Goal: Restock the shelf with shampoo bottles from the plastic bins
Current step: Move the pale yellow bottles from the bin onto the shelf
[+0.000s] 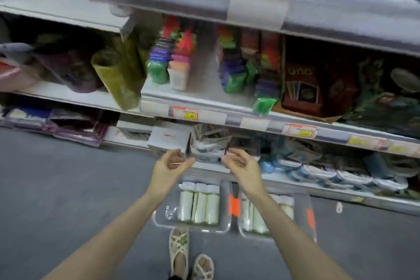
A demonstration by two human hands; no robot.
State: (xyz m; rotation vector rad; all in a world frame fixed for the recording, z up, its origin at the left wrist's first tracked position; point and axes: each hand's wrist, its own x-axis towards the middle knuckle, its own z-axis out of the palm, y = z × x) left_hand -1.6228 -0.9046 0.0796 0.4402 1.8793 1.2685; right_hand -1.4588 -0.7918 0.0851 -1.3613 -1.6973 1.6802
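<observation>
2 clear bins (164,216) parked on floor right by feet (179,254), prob for easy grabbing. Shampoo bottles (200,204) lying flat inside both, none on shelf (204,105) afaict. L hand (172,162) + R hand (241,164) up near shelf front, fingers loosely curled, holding nothing, looks like (blurry tho)

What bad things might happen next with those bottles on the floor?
1. The sandalled foot stands right beside the left bin on the floor; a step forward might kick it, spill the bottles or trip the person.
2. The bottom shelf in front of the left hand and right hand already looks crammed with packets, so bottles pushed in there might knock some off.
</observation>
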